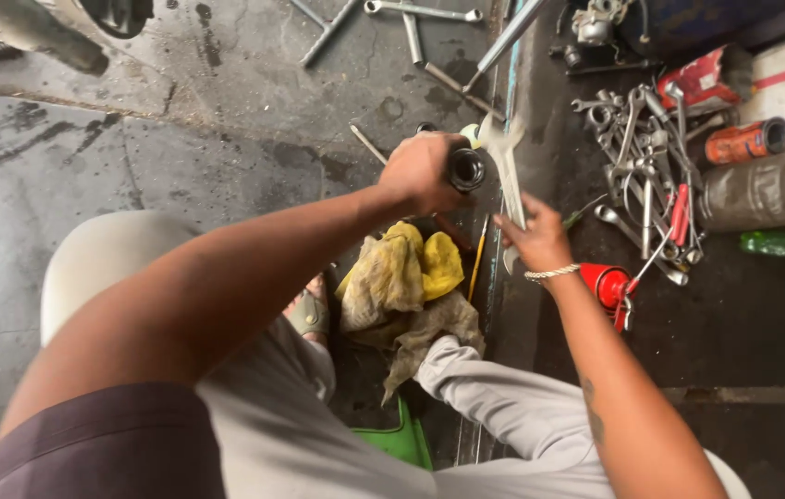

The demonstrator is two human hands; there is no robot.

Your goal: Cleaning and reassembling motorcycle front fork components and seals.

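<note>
Left hand (422,171) wrapped tight round a dark metal tube (464,169), open end up toward the camera, held steady above the rags. Right hand (536,236) pinching the shaft of a big open-ended spanner (505,162), jaw end up, just beside the tube, probably so it can be set on the part. Tube looks black, greasy, round-mouthed. Yellow rags (406,273) below between the knees; pile of spanners (642,162) off right on the oily floor (180,157)

A repair workshop; oil-stained concrete floor (226,139); a heap of spanners (642,166); greasy rags (406,286).
</note>
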